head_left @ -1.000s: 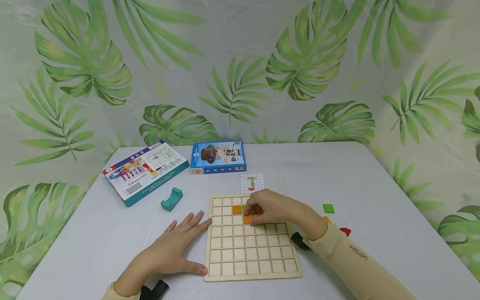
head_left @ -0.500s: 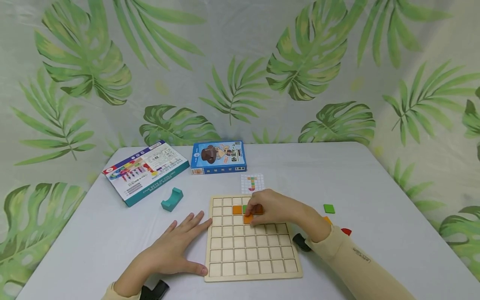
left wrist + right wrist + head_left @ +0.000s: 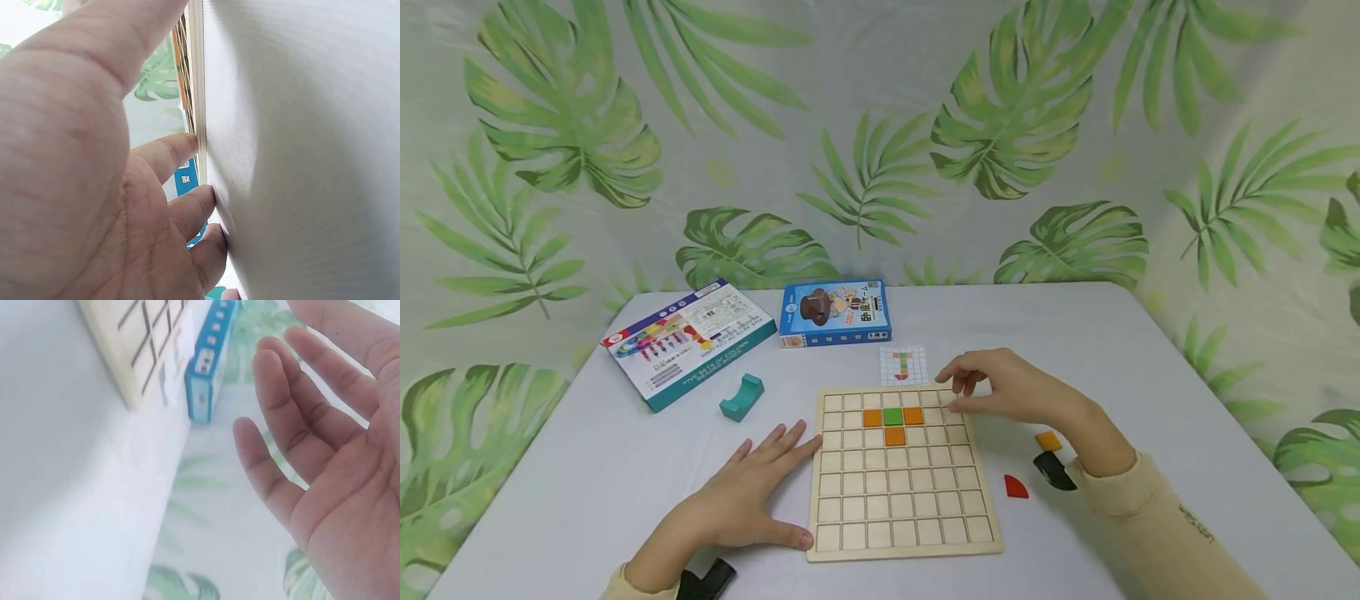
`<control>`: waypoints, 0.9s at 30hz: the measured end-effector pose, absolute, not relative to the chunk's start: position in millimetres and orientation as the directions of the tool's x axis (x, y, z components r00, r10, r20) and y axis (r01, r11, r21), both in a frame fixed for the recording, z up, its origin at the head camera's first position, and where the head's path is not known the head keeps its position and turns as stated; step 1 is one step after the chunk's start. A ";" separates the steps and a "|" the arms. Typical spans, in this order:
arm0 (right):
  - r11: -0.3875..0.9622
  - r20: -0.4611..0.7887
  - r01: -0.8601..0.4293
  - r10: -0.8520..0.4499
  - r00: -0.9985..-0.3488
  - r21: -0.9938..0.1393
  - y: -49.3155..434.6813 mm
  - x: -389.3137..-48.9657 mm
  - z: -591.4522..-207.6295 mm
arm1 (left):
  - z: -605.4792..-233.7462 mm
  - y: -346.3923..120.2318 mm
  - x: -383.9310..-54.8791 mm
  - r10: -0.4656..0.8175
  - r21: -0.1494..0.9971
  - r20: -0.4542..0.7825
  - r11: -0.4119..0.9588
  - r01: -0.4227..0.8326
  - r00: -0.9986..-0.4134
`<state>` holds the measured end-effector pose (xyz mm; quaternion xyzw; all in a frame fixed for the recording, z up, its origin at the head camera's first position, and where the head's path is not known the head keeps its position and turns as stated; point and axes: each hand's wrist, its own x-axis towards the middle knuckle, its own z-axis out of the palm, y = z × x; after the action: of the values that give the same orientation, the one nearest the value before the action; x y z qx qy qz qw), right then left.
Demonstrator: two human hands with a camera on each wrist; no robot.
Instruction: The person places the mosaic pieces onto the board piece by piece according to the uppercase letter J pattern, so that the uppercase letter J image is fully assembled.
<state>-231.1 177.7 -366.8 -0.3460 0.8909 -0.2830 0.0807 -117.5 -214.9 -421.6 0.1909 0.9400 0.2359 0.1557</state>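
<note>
A wooden grid board (image 3: pixel 895 504) lies on the table, with a green tile (image 3: pixel 892 416) between an orange tile (image 3: pixel 872 418) and another orange tile (image 3: pixel 913 415). A third orange tile (image 3: pixel 895 436) sits in the cell below the green one. My left hand (image 3: pixel 748 492) lies spread at the board's left side, thumb and index fingertip touching its edge. Over the board's far right corner hovers my right hand (image 3: pixel 1015 387), fingers loosely bent; the right wrist view shows nothing in it (image 3: pixel 337 450). Right of the board lie a red quarter-circle piece (image 3: pixel 1016 487) and a loose yellow-orange piece (image 3: pixel 1048 441).
Behind the board lies a pattern card (image 3: pixel 904 365) with a coloured figure. A blue box (image 3: pixel 835 313) and a white-and-teal box (image 3: pixel 691 343) stand farther back. A teal curved block (image 3: pixel 742 397) is left of the board. The right forearm hides part of the table.
My right hand has left the tiles and moved right, uncovering them. A red piece beside the board now shows; the green tile and red piece farther right are out of sight. The left hand stays put.
</note>
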 end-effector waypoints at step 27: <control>0.775 -0.026 -0.403 -0.474 -0.880 -0.487 292.7 -223.9 -383.4 | -425.6 -216.7 -119.2 0.435 0.490 -0.188 0.818 0.300 -0.881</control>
<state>-223.9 292.7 -383.4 -0.2333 0.9392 -0.2409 0.0737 -119.2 -216.7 -425.6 0.1951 0.9421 0.2297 0.1472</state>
